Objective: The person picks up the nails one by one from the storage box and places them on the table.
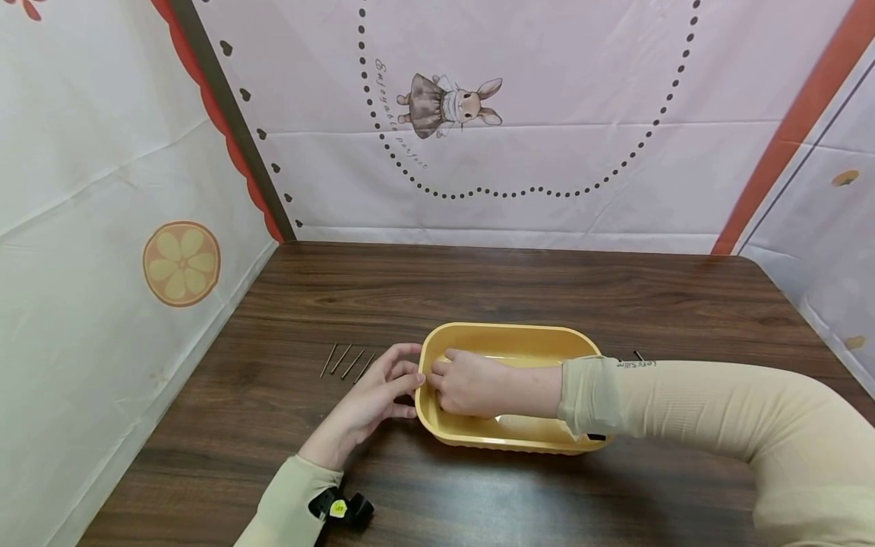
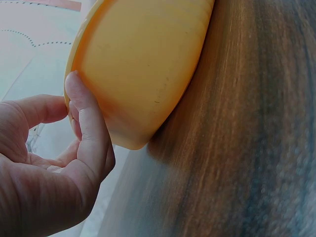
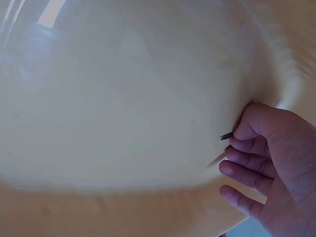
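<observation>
A yellow plastic basin [image 1: 509, 442] with rounded ends stands on the table. My left hand [image 1: 372, 396] is at its left end, thumb and a finger pinching the rim; in the left wrist view the fingertips meet the basin's edge [image 2: 143, 59]. My right hand [image 1: 472, 385] reaches down inside the basin near that same end. Between its thumb and index finger it pinches a thin dark metal rod [image 3: 226, 136], of which only the pointed tip shows. A thin line [image 3: 216, 159] lies below that tip; I cannot tell whether it is another rod or a reflection.
Several thin metal rods [image 1: 347, 362] lie slanted side by side on the dark wood table [image 1: 478, 281], left of the basin. Another small dark rod end [image 1: 639, 355] shows behind the right sleeve. Printed cloth [image 1: 588, 91] hangs around the table's back and sides.
</observation>
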Demonstrator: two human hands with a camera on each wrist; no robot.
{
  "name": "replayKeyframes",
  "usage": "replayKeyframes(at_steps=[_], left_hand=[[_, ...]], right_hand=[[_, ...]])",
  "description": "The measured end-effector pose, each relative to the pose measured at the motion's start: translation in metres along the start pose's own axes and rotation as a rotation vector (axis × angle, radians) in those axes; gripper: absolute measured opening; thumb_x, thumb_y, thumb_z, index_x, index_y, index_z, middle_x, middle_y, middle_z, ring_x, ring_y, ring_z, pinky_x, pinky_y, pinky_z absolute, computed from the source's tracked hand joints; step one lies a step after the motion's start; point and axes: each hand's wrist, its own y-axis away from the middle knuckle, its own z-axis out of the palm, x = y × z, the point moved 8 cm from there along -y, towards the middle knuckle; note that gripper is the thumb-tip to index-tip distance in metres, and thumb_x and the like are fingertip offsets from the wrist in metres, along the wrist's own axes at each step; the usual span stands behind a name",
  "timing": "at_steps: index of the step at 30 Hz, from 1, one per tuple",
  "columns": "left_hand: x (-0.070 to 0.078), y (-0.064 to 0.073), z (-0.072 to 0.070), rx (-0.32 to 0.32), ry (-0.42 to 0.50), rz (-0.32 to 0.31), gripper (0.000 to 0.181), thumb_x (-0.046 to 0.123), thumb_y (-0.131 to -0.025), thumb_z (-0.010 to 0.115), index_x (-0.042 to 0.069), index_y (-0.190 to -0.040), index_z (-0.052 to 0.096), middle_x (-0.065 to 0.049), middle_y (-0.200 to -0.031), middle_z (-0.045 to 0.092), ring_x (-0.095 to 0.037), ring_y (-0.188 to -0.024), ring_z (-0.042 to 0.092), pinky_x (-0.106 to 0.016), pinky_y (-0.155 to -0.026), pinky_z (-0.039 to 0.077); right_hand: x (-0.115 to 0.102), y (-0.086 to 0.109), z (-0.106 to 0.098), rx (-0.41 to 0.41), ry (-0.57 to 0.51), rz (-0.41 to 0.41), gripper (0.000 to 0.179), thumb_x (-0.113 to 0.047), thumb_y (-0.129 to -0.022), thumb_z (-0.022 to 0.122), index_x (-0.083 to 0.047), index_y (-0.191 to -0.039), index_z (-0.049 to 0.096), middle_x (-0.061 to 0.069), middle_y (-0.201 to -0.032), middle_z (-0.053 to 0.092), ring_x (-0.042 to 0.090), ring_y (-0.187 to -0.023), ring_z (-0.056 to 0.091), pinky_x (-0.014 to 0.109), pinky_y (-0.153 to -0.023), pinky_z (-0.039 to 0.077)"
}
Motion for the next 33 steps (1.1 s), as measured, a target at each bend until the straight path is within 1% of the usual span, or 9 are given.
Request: replayKeyframes(at_steps=[9, 18, 27, 33], left_hand=[[0.0009, 0.0008, 0.0008, -0.005, -0.001, 0.006, 0.052, 0.009, -0.096, 0.056, 0.009, -0.144, 0.034, -0.002, -0.103, 0.058, -0.014, -0.084, 0.058, -0.026, -0.061, 0.055], [0.0007, 0.0009, 0.0007, -0.013, 0.001, 0.013, 0.053, 0.009, -0.096, 0.057, 0.008, -0.144, 0.034, -0.002, -0.103, 0.058, -0.014, -0.084, 0.059, -0.025, -0.061, 0.055], [0.0008, 0.0009, 0.0006, -0.013, -0.003, 0.009, 0.053, 0.010, -0.096, 0.057, 0.009, -0.144, 0.034, -0.006, -0.106, 0.058, -0.015, -0.085, 0.058, -0.025, -0.062, 0.055], [0.0009, 0.0010, 0.0004, -0.015, -0.001, 0.011, 0.053, 0.009, -0.096, 0.057, 0.009, -0.143, 0.034, -0.009, -0.108, 0.058, -0.015, -0.084, 0.058, -0.026, -0.061, 0.055]], right_hand=[[0.0011, 0.0005, 0.0012, -0.049, -0.024, -0.019, 0.021, -0.039, -0.084, 0.070, -0.034, -0.105, 0.069, -0.009, -0.114, 0.064, 0.010, -0.103, 0.058, 0.028, -0.081, 0.049], [0.0025, 0.0013, 0.0024, -0.060, -0.071, -0.025, 0.021, -0.041, -0.084, 0.070, -0.034, -0.104, 0.069, -0.010, -0.117, 0.062, 0.010, -0.107, 0.057, 0.030, -0.085, 0.050], [0.0054, 0.0040, 0.0029, -0.088, -0.091, -0.023, 0.021, -0.043, -0.082, 0.071, -0.034, -0.101, 0.069, -0.009, -0.118, 0.061, 0.011, -0.109, 0.055, 0.032, -0.090, 0.051], [0.0101, 0.0077, 0.0035, -0.116, -0.114, -0.014, 0.025, -0.045, -0.078, 0.073, -0.033, -0.100, 0.070, -0.009, -0.117, 0.061, 0.010, -0.109, 0.054, 0.031, -0.088, 0.050]])
